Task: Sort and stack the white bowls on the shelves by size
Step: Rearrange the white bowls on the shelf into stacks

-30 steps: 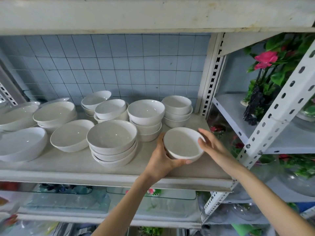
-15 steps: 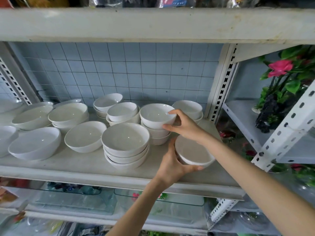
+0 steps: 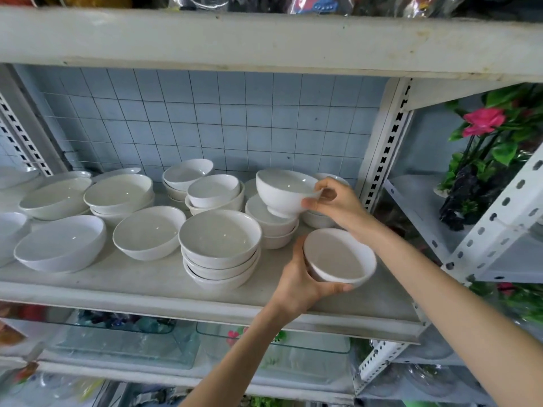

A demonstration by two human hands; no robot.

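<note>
A small bowl (image 3: pixel 340 258) sits right of centre in the frame, low over the front of the shelf (image 3: pixel 147 277), tilted with its mouth toward the camera; whether its foot touches the shelf cannot be told. The left hand (image 3: pixel 302 286) cups it from the left and below. The grip is closed round the outer wall, with the thumb lying along the near underside and the fingers hidden behind. Just above and behind it, a footed bowl (image 3: pixel 279 192) hangs clear over a short stack (image 3: pixel 273 227) of like bowls, leaning slightly left. The right hand (image 3: pixel 338 204) is at its right edge, its grip pinched on the rim with the thumb on top and the forefinger against the outside wall. More small bowls (image 3: pixel 317 220) are partly hidden behind that hand. Left of the short stack, at centre, stands a stack of wider bowls (image 3: pixel 220 248), with a single shallow bowl (image 3: pixel 148 233) beside it and further stacks toward the left edge. A tiled wall (image 3: pixel 205 118) backs the shelf. A pink flower (image 3: pixel 484 121) stands on the next shelf at upper right.
</note>
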